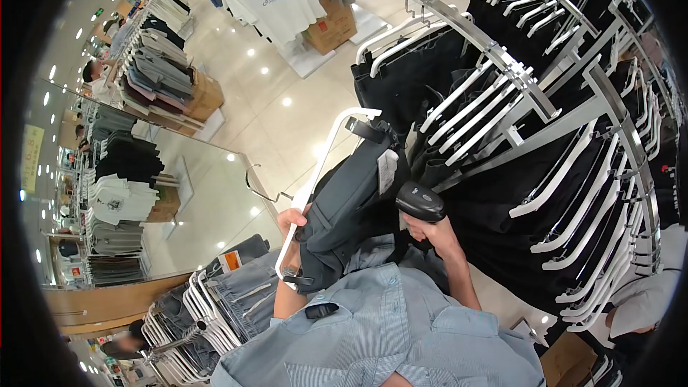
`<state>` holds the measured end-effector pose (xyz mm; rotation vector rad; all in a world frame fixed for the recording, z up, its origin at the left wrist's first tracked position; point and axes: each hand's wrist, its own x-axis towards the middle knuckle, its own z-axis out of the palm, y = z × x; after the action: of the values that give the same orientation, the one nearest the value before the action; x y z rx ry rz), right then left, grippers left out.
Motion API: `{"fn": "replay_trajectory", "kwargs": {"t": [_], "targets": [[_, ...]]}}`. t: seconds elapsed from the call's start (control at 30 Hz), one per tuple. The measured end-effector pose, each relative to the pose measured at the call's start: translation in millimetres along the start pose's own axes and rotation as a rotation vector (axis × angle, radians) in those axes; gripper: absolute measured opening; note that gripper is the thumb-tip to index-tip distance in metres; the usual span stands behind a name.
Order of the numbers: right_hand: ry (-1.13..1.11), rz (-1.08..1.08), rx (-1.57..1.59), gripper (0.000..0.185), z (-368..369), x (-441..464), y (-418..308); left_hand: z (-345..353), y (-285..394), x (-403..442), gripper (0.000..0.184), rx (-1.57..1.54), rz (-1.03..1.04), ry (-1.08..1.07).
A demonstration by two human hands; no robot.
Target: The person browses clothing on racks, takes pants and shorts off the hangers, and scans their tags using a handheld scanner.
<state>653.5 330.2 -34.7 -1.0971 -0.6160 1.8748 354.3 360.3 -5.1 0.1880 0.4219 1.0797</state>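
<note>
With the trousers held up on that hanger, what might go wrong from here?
The dark grey trousers are clipped to the white hanger in the left hand, so a tug might pull them loose from a clip.

The black scanner in the right hand is close to the hanging black garments and might brush or snag them.

The bare metal hook sticks out and could catch something.

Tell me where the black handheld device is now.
In the head view, the black handheld device is in the right-hand grip, right of the dark trousers on the white hanger in the left-hand grip.
</note>
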Motion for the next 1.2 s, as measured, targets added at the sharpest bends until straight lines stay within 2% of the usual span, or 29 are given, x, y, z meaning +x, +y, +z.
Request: {"fn": "replay_trajectory", "kwargs": {"t": [0.17, 0.23, 0.37, 0.57, 0.63, 0.77, 0.83, 1.03, 1.17, 1.2], "targets": [[0.007, -0.017, -0.006, 0.015, -3.1, -1.2, 0.8, -9.0, 1.4, 4.6, 0.074, -0.019, -0.04, -0.012], [0.011, -0.028, -0.013, 0.015, -2.4, -3.4, -1.1, -8.2, -0.1, 6.0, 0.074, 0.109, 0.023, 0.079], [0.009, -0.042, 0.005, 0.015, -1.3, -3.5, -0.6, -21.3, 0.6, 9.2, 0.073, 0.032, -0.049, 0.002], [0.023, -0.048, 0.023, 0.015, -2.3, -4.9, -2.6, 3.4, -1.9, 5.6, 0.064, 0.069, -0.089, 0.135], [0.032, -0.052, 0.018, 0.014, -2.5, -4.8, -4.2, 16.0, -1.1, 7.3, 0.057, 0.192, -0.123, 0.265], [0.03, -0.042, 0.034, 0.013, -3.9, -3.4, -4.0, 6.6, 1.0, 6.7, 0.054, 0.262, -0.112, 0.285], [0.034, -0.038, 0.038, 0.013, -1.8, -3.3, -7.0, 6.2, -1.1, 5.0, 0.053, 0.294, -0.087, 0.384], [0.01, -0.009, 0.043, 0.014, -1.1, 3.4, -5.8, 27.4, -2.1, 5.3, 0.048, 0.363, -0.104, 0.482], [-0.029, -0.012, 0.059, 0.014, -1.7, 10.5, -6.1, -14.8, 10.4, 9.3, 0.046, 0.296, -0.125, 0.439], [-0.034, -0.01, 0.06, 0.014, -0.1, 12.0, -8.2, -15.8, 12.7, 11.8, 0.044, 0.372, -0.138, 0.463]]}}
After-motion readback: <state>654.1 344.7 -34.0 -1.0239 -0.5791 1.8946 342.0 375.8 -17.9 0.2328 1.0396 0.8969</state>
